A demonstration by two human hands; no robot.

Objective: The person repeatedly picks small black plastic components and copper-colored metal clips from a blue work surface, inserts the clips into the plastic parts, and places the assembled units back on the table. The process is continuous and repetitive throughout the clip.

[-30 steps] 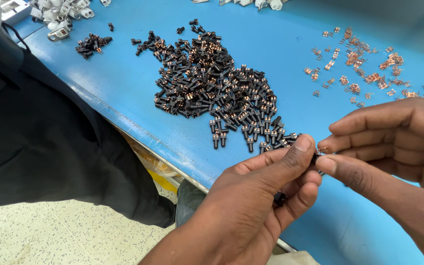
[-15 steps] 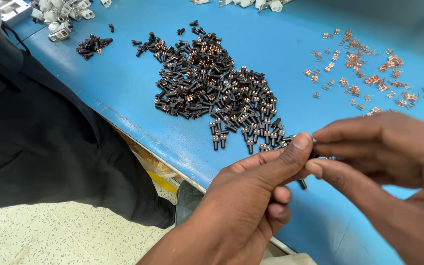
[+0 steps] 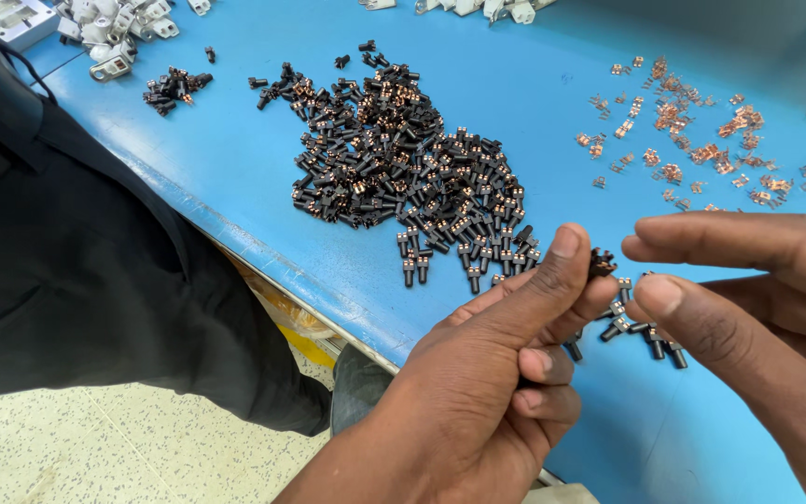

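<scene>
My left hand [image 3: 506, 373] pinches a small black plastic part [image 3: 601, 262] between thumb and forefinger, just above the blue table's near edge. My right hand [image 3: 748, 299] hovers a short way to its right, thumb and forefinger apart, with nothing visibly between them. A few loose black parts [image 3: 650, 334] lie on the table under both hands. A large heap of black parts with copper contacts [image 3: 403, 163] covers the table's middle. Small copper clips [image 3: 692, 131] lie scattered at the right.
The blue table [image 3: 235, 159] runs diagonally; its near edge is left of my hands. A person in dark clothes [image 3: 58, 243] sits at the left. White plastic housings [image 3: 104, 33] and a small cluster of black parts [image 3: 172, 89] lie at the far left.
My right hand has drawn away to the right from the left hand's fingertips, opening a gap. The black part stays in my left hand.
</scene>
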